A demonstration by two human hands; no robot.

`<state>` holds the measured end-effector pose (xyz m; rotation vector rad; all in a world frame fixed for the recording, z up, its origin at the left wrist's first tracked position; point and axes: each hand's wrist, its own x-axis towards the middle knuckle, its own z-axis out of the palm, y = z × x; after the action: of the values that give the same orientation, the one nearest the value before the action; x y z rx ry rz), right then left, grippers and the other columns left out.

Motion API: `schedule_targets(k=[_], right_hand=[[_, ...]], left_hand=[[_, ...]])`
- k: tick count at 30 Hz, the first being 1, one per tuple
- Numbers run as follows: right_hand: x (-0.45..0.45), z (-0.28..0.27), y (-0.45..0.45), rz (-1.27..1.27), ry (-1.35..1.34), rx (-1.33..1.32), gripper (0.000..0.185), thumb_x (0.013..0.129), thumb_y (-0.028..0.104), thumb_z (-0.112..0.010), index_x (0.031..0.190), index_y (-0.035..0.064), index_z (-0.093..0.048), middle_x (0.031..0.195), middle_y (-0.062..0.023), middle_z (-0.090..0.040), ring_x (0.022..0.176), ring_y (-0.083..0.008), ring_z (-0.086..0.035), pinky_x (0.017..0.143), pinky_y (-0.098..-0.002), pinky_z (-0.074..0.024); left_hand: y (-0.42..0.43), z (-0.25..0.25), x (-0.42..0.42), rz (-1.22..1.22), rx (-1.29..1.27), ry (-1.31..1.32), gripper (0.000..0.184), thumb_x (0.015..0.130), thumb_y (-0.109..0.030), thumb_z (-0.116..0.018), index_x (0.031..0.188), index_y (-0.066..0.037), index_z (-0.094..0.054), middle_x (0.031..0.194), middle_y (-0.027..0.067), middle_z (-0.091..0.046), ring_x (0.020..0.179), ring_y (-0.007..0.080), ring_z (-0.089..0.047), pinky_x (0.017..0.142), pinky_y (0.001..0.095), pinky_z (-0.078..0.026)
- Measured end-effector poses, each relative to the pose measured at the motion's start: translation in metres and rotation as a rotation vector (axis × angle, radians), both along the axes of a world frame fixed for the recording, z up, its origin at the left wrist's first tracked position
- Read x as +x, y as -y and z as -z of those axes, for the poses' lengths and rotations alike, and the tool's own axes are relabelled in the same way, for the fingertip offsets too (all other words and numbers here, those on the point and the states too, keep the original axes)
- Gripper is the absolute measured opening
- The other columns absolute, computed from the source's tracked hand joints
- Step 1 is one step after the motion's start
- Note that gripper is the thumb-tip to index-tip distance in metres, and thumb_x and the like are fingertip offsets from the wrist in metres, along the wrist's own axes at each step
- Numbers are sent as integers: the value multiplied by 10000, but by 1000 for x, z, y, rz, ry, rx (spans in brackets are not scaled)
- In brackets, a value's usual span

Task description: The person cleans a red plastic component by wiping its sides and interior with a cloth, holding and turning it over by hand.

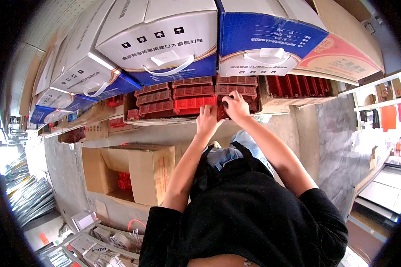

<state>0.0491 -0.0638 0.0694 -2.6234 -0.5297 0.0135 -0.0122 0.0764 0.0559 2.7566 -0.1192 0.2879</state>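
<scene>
Rows of red plastic junction boxes (194, 105) with round knockouts fill an open carton (178, 119) on the shelf in front of me. At the carton's front edge, a darker red junction box (221, 114) sits between my two hands. My left hand (207, 120) is closed against its left side, fingertips by the bright red row. From the right, my right hand (237, 107) curls its fingers over the same piece. Its underside and both thumbs are partly hidden.
White-and-blue lamp-holder cartons (165, 49) stand above the shelf. A second carton of red boxes (298, 86) is to the right. On the floor at left lies an open cardboard box (153, 171) with red pieces inside. A shelving unit (93, 244) stands at lower left.
</scene>
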Motion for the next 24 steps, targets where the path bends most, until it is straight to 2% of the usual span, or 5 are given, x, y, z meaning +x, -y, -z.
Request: schedule_targets(k=[12, 16, 19, 20, 24], right_hand=[[-47, 4, 16, 48, -30, 99, 256, 719, 191, -688, 959, 124, -628, 1066, -104, -505, 970, -296, -546, 787, -391, -504], [-35, 6, 28, 244, -210, 469, 262, 771, 189, -642, 1017, 98, -634, 1061, -129, -574, 973, -288, -570, 861, -371, -462], [-26, 36, 39, 611, -399, 1290, 346, 827, 78, -540, 1170, 28, -543, 1085, -87, -598, 972, -181, -583, 860, -305, -473], [-28, 40, 47, 652, -501, 1526, 385, 870, 84, -445, 1251, 29, -463, 1092, -96, -593, 975, -204, -593, 887, -316, -477], [-24, 65, 72, 504, -751, 1852, 380, 869, 143, -398, 1228, 47, -476, 1105, -108, -580, 999, -244, -592, 881, -380, -494]], left_hand=[[-7, 6, -1, -66, -74, -83, 573, 648, -350, -776, 1130, -106, -584, 1081, 65, -487, 1028, 275, -472, 736, 386, -514], [-8, 3, -3, -56, -101, -58, 563, 661, -306, -768, 1149, -110, -567, 1094, 78, -475, 1040, 284, -463, 767, 389, -507], [-11, 7, -7, -67, -109, -64, 560, 675, -273, -753, 1170, -113, -549, 1110, 83, -467, 1063, 292, -451, 793, 394, -502], [-13, 8, -8, -66, -102, -67, 561, 678, -265, -748, 1176, -112, -543, 1114, 84, -465, 1072, 295, -446, 803, 397, -499], [-16, 11, -11, -68, -122, -80, 564, 685, -266, -740, 1184, -105, -532, 1130, 92, -460, 1092, 299, -435, 836, 409, -485]])
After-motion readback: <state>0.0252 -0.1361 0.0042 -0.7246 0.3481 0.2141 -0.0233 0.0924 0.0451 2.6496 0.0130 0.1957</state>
